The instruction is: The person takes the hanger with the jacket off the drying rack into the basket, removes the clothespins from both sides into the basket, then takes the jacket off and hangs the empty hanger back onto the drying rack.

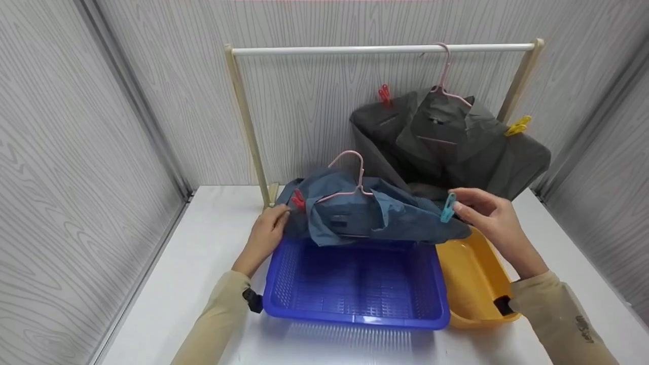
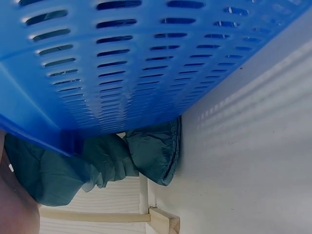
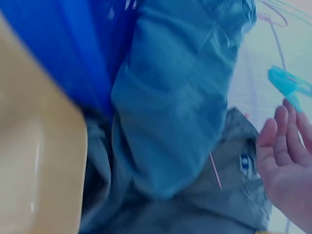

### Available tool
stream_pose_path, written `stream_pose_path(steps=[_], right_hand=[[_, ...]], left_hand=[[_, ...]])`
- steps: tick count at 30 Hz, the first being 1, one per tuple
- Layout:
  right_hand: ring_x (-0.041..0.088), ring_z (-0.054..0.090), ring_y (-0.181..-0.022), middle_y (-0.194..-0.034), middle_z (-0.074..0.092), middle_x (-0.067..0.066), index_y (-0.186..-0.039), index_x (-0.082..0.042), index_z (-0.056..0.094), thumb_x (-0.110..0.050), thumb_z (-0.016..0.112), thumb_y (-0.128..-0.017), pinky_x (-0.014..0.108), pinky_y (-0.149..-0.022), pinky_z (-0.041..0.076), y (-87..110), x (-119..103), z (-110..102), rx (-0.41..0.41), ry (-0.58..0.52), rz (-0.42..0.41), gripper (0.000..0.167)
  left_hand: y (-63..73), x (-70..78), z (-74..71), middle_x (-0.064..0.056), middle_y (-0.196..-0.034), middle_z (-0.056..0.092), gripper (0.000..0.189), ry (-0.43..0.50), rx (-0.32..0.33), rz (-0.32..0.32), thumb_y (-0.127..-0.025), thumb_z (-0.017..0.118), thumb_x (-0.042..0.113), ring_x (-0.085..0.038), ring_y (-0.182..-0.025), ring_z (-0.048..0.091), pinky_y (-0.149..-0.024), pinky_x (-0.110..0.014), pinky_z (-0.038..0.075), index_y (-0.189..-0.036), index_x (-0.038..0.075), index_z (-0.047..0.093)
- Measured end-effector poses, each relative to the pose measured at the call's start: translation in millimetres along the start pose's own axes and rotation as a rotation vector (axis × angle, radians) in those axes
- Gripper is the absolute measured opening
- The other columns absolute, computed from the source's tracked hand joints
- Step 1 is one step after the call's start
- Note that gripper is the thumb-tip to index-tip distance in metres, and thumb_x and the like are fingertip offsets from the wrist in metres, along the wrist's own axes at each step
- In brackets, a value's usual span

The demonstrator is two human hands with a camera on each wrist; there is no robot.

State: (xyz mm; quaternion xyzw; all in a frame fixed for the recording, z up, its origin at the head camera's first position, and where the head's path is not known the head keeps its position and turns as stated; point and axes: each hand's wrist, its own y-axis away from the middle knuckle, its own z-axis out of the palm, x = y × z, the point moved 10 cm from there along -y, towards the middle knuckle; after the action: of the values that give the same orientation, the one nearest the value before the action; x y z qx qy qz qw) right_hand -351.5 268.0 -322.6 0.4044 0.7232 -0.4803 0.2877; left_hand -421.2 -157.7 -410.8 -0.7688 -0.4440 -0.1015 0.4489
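Observation:
A blue jacket (image 1: 350, 218) on a pink hanger (image 1: 360, 177) lies across the back of the blue basket (image 1: 355, 320). A red clothespin (image 1: 298, 201) is clipped near its left shoulder. My left hand (image 1: 266, 230) grips the jacket's left edge; in the left wrist view only part of that hand (image 2: 17, 209) shows beside the fabric. With thumb and fingers, my right hand (image 1: 489, 218) pinches a teal clothespin (image 1: 448, 208) by the jacket's right shoulder. The right wrist view shows the clothespin (image 3: 287, 85) above the fingertips, apart from the blue sleeve (image 3: 170, 97).
Behind, a dark grey jacket (image 1: 451, 147) hangs by a pink hanger from the white rod (image 1: 329, 50). Red (image 1: 385, 95) and yellow (image 1: 517, 125) clothespins sit on its shoulders. A yellow basin (image 1: 471, 274) stands right of the basket, on the white table (image 1: 203, 243).

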Motion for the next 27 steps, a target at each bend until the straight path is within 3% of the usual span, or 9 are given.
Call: stream_pose_path(steps=[7,10,18,27], right_hand=[[0.01,0.058,-0.09,-0.102,0.067,0.003,-0.121,-0.01,0.068,-0.019,0.069,-0.095,0.015,-0.074,0.048,29.1,10,-17,0.01,0.346,0.045,0.028],[0.007,0.059,-0.089,-0.101,0.068,-0.001,-0.118,-0.01,0.068,-0.025,0.07,-0.094,0.015,-0.075,0.047,40.1,19,-21,-0.034,0.448,0.088,0.029],[0.016,0.064,-0.09,-0.096,0.069,-0.004,-0.112,-0.009,0.069,-0.024,0.069,-0.094,0.028,-0.075,0.052,60.5,59,-9,-0.293,0.507,0.239,0.024],[0.021,0.063,-0.092,-0.1,0.069,0.001,-0.115,-0.004,0.068,-0.018,0.069,-0.093,0.03,-0.075,0.053,68.4,84,-3,-0.332,0.498,0.308,0.026]], left_hand=[[1.4,-2.2,2.4,-0.004,-0.09,0.062,0.014,-0.006,-0.009,-0.003,-0.103,0.052,0.015,-0.023,-0.083,0.053,-0.073,-0.044,0.042,-0.103,0.009,0.065],[1.1,-2.9,3.3,-0.004,-0.091,0.062,0.015,0.004,-0.013,-0.006,-0.104,0.052,0.016,-0.023,-0.083,0.053,-0.073,-0.044,0.042,-0.103,0.009,0.065],[0.3,-1.3,2.5,-0.004,-0.09,0.062,0.015,0.021,-0.001,0.001,-0.104,0.052,0.015,-0.023,-0.084,0.053,-0.074,-0.044,0.042,-0.102,0.009,0.066],[0.7,-1.6,1.3,-0.007,-0.095,0.064,0.017,0.026,0.004,0.004,-0.103,0.053,0.015,-0.024,-0.088,0.056,-0.077,-0.045,0.044,-0.105,0.007,0.067]])
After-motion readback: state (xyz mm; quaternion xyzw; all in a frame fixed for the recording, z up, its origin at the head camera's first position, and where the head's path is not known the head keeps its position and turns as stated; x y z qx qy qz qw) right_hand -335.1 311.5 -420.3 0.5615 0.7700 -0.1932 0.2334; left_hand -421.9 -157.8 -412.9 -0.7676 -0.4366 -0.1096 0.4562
